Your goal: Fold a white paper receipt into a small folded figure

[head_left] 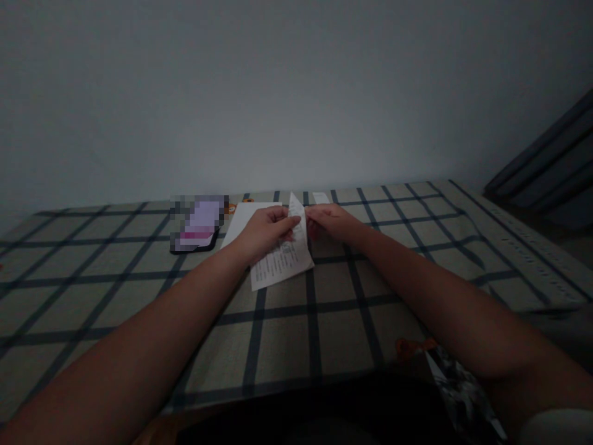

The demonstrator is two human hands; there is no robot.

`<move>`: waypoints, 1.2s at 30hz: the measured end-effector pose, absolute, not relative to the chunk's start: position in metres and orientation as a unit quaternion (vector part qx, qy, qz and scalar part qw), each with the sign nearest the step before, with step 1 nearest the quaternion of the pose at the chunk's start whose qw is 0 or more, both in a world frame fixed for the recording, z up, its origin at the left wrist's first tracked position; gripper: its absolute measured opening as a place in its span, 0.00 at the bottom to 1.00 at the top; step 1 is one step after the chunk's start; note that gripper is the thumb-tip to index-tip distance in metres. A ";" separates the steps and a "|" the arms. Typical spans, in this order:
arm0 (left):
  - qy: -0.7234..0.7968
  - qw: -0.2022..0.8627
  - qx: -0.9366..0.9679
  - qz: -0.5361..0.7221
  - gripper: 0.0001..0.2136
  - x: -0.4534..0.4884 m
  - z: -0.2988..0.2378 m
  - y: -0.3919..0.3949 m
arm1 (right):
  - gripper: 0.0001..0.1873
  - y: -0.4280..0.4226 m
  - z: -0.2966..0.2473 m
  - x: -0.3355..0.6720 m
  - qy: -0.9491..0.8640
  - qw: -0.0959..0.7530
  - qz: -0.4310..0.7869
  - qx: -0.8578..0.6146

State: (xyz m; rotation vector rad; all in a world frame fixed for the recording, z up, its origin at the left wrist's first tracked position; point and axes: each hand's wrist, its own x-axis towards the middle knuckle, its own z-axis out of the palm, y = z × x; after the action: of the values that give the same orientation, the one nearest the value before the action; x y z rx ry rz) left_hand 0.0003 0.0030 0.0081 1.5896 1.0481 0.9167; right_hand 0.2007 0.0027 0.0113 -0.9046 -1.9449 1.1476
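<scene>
A printed sheet of paper (281, 269) is held up over the table between my two hands, with a fold or crease rising to a pointed upper corner. My left hand (271, 228) grips its left side, thumb lying across the printed face. On the other side, my right hand (328, 219) pinches the paper's right edge near the top; some of those fingers are hidden behind the sheet. Beneath and behind my left hand lies a blank white sheet (245, 216), flat on the cloth.
A phone (201, 225) with a lit, partly blurred screen lies to the left. Behind my right hand is a small white paper piece (320, 198). The checked tablecloth (287, 346) reaches the grey wall (296, 93). Dark folded fabric (551, 154) stands at far right.
</scene>
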 end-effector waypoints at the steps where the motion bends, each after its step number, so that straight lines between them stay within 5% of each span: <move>1: 0.434 0.488 0.647 0.394 0.14 0.001 0.008 0.004 | 0.20 0.003 0.011 0.201 -0.763 0.338 0.428 -0.348; 8: 0.418 0.525 0.620 0.406 0.12 0.002 0.006 0.006 | 0.19 0.006 0.011 0.205 -0.830 0.306 0.326 -0.334; 22: 0.452 0.498 0.634 0.382 0.16 0.000 0.001 0.009 | 0.18 0.002 0.012 0.203 -0.830 0.285 0.314 -0.361; 36: 0.416 0.555 0.539 0.478 0.13 0.003 0.009 0.007 | 0.12 0.008 0.010 0.204 -0.745 0.358 0.424 -0.370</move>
State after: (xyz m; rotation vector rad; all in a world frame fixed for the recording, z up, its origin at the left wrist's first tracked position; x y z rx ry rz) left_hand 0.0035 0.0066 0.0085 1.2731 0.9818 1.1302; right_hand 0.2041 0.0081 0.0100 -0.9547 -1.9231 1.0935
